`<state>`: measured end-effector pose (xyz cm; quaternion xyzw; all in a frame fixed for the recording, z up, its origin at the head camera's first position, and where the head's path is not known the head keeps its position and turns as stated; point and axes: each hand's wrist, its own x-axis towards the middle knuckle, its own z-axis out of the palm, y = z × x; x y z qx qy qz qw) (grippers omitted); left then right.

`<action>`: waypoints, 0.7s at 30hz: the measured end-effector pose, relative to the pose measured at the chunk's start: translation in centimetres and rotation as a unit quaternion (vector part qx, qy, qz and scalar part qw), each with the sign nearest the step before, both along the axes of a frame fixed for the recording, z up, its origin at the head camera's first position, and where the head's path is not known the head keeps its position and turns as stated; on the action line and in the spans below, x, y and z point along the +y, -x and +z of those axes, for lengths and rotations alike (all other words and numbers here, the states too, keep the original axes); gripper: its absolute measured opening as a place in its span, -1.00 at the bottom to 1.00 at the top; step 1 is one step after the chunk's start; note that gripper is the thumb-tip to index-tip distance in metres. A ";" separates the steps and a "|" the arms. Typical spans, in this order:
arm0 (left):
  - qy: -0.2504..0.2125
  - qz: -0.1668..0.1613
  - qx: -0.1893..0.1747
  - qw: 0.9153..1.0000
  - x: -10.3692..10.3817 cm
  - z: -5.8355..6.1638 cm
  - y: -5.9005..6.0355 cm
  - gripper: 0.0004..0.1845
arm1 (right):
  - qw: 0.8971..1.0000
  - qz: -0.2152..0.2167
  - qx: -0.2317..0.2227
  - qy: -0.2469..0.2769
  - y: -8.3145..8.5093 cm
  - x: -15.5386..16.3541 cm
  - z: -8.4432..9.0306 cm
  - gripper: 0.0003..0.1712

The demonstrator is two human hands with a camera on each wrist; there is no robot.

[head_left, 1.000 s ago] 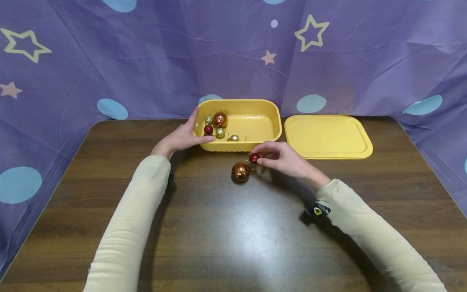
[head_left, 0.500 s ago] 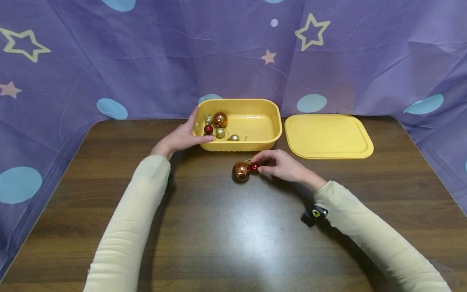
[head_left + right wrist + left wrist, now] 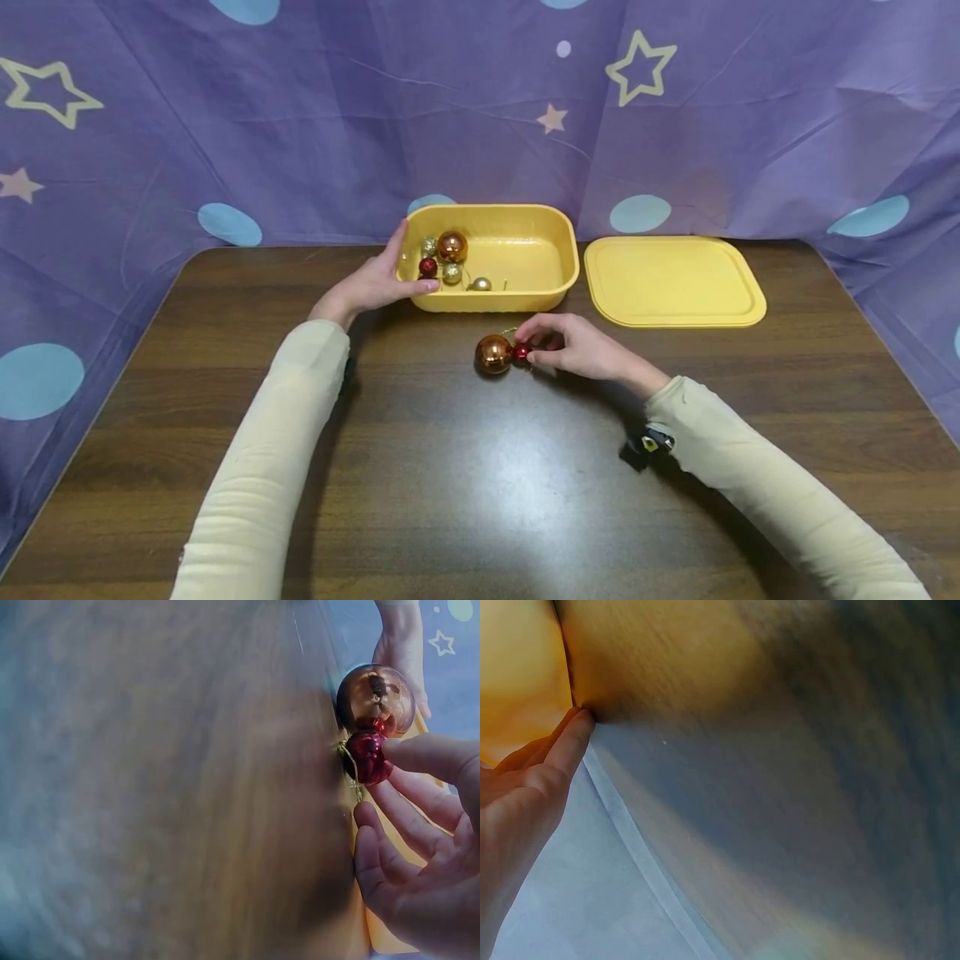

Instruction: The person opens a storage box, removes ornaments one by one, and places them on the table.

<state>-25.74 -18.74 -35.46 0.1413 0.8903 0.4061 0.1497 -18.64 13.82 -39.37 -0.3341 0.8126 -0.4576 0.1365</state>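
My left hand [image 3: 367,287] holds the left end of a yellow plastic box [image 3: 528,301], its thumb over the front rim and its fingers along the outer left wall. In front of the box my right hand [image 3: 581,346] pinches a small shiny red bauble [image 3: 367,757] with thumb and fingers. A gold cord [image 3: 351,761] hangs from it. Right beside the red bauble, a larger copper bauble [image 3: 494,354] rests on the table. Inside the box, toward the left, lie another copper bauble [image 3: 452,247], a red one [image 3: 427,267] and several small gold ones [image 3: 452,273].
A yellow lid [image 3: 675,282] lies flat on the wooden table [image 3: 420,483], to the right of the box. Behind the table's back edge hangs a purple curtain [image 3: 480,125] with stars and blue dots.
My right hand has brought the small red bauble slightly toward me and down, against the copper bauble's right side. The left hand and the box have stayed put.
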 end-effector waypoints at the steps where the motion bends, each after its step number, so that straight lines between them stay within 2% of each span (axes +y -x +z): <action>1: 0.002 0.001 -0.001 1.000 0.0 0.0 0.0 0.23 | 1.000 0.001 0.000 -0.001 -0.1 0.0 0.0 -0.68; 9: 0.005 0.006 -0.004 1.000 0.1 -0.2 0.0 0.23 | 1.000 -0.008 0.021 -0.008 -0.4 0.1 0.4 -0.62; 21: 0.012 0.008 -0.002 1.000 0.0 0.0 0.0 0.24 | 0.998 -0.030 0.045 0.044 -0.2 0.3 3.3 -0.69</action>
